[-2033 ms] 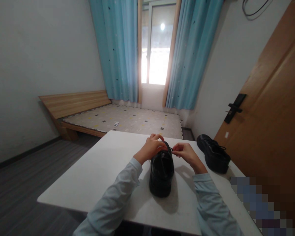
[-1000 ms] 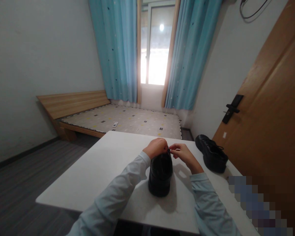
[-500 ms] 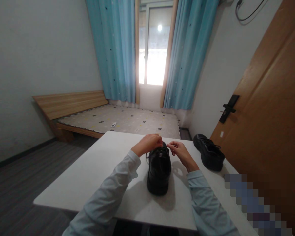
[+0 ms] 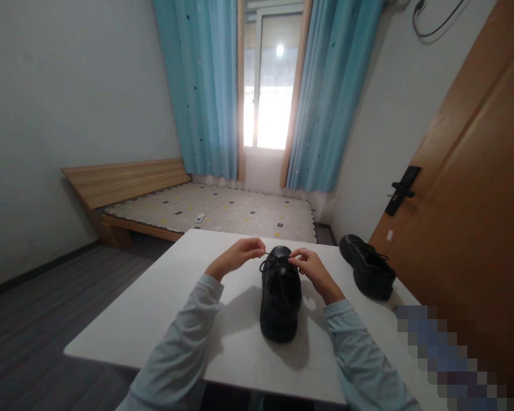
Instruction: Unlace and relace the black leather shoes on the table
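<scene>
A black lace-up shoe [image 4: 281,305] stands on the white table [image 4: 154,308], its toe pointing away from me. To the left of the laces, my left hand [image 4: 244,252] pinches a dark shoelace [image 4: 267,253] that stretches toward the shoe. My right hand [image 4: 307,264] is closed at the right side of the lacing, fingertips pinched against the lace there. A loop of lace [image 4: 264,266] hangs over the shoe's left side.
A second black shoe [image 4: 366,268] rests near the table's right edge, beside the wooden door [image 4: 466,171]. Beyond the table is a bed [image 4: 223,205] with a small white remote [image 4: 200,218] on it. Blue curtains [image 4: 325,103] flank the window.
My left hand has moved left, off the top of the shoe, drawing a lace outward. My right hand has come slightly closer in against the laces.
</scene>
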Tool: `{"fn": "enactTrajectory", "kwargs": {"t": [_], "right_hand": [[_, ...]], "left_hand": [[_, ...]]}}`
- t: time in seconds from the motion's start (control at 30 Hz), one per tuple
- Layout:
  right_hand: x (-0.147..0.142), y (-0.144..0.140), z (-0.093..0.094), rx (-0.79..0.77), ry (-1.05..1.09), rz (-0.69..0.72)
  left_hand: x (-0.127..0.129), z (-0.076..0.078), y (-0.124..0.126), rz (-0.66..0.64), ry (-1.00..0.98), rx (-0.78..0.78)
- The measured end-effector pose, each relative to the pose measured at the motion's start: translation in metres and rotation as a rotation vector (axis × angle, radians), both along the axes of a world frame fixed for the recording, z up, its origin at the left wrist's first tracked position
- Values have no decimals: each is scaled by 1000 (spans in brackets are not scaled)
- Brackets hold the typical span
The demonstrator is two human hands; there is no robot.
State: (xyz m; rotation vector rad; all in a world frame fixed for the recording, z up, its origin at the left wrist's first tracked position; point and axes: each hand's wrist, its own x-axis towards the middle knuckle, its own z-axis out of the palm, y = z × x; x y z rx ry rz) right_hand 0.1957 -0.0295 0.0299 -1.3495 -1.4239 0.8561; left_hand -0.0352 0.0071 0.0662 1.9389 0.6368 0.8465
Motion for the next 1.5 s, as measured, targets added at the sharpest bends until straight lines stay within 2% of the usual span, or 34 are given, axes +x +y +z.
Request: {"fn": "enactTrajectory", "kwargs": {"t": [0.17, 0.33, 0.4, 0.6, 0.77, 0.87, 1.03, 1.2, 1.33, 1.5], "right_hand": [[6, 4, -4, 14, 269, -1], [16, -1, 5, -16, 441, 119], [17, -3, 8, -56, 417, 149], [16, -4, 4, -90, 171, 98], [19, -3, 2, -151, 279, 161], [21, -4, 3, -196, 360, 203], [25, -5, 2, -263, 433, 219], [32, -1, -5, -282, 244, 158], [33, 1, -9, -262, 170, 162], [26, 1, -5, -161, 267, 95]], "left_hand": [[0, -11, 0, 0, -172, -129], [1, -25, 6, 30, -312, -308], [2, -29, 8, 43, -360, -366], [6, -30, 5, 43, -573, -533], [4, -28, 7, 104, -877, -604], [2, -30, 11, 156, -990, -638], [0, -30, 14, 247, -1063, -692], [-4, -29, 17, 308, -1146, -713], [-9, -30, 20, 298, -1159, -717], [-17, -31, 25, 342, -1206, -724]]}}
